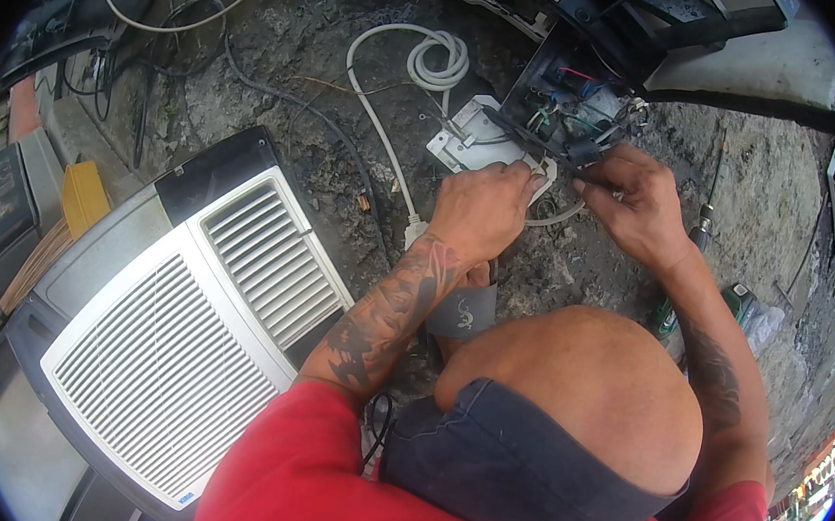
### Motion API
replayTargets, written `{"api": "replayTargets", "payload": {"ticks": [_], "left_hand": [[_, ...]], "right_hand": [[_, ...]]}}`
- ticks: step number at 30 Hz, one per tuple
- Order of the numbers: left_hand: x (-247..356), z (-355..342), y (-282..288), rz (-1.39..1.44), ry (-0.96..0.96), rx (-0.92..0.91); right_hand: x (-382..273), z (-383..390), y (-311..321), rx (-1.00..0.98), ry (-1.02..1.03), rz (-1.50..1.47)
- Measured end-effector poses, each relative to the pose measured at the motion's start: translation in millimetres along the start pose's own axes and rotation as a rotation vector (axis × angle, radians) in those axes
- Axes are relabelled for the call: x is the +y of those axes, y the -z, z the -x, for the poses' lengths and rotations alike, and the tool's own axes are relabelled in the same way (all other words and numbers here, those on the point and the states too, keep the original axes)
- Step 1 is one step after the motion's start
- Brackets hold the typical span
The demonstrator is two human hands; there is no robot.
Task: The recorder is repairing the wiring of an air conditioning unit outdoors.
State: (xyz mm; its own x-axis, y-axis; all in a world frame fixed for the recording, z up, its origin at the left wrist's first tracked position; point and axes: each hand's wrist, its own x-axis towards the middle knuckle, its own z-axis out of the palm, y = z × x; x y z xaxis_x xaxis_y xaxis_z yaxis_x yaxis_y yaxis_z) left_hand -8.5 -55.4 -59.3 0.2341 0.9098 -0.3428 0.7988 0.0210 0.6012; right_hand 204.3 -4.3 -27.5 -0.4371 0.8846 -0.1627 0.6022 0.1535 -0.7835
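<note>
My left hand [488,205] is closed at the lower edge of a white metal plate [469,143], its thumb and fingers pinched there. A pale power cord [364,105] loops from the plate and runs down past my left wrist. My right hand [639,200] pinches a wire beside an open black housing [541,77]; the wire's tip is hidden by my fingers. Green and other coloured wires [567,119] spread out inside the housing. Between my hands a grey cable [554,219] curves over the ground.
A white louvred air-conditioner front [165,377] leans at the left. A screwdriver [706,223] and a green tool [735,299] lie right of my right forearm. Dark cables [335,127] cross the rough ground. My bent knee [586,387] rises in front, a grey slipper [462,315] beside it.
</note>
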Motion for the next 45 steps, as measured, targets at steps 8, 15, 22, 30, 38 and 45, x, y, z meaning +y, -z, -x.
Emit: {"api": "replayTargets", "payload": {"ticks": [8, 15, 22, 30, 38, 45], "left_hand": [[2, -2, 2, -0.057, 0.012, 0.071], [-5, -1, 7, -0.13, -0.005, 0.046], [-4, -14, 3, -0.221, -0.117, 0.12], [-5, -15, -11, -0.207, -0.158, 0.294], [14, -3, 8, -0.113, -0.057, 0.342], [46, -16, 42, 0.053, -0.323, 0.547]], "right_hand": [[-6, -4, 5, -0.049, 0.023, 0.073], [-6, -4, 7, -0.065, 0.045, 0.1], [-5, -10, 17, -0.135, -0.049, 0.028], [-13, -38, -12, -0.021, -0.376, 0.005], [-9, -34, -20, 0.181, -0.481, -0.241], [-13, -21, 2, 0.233, -0.612, -0.832]]}}
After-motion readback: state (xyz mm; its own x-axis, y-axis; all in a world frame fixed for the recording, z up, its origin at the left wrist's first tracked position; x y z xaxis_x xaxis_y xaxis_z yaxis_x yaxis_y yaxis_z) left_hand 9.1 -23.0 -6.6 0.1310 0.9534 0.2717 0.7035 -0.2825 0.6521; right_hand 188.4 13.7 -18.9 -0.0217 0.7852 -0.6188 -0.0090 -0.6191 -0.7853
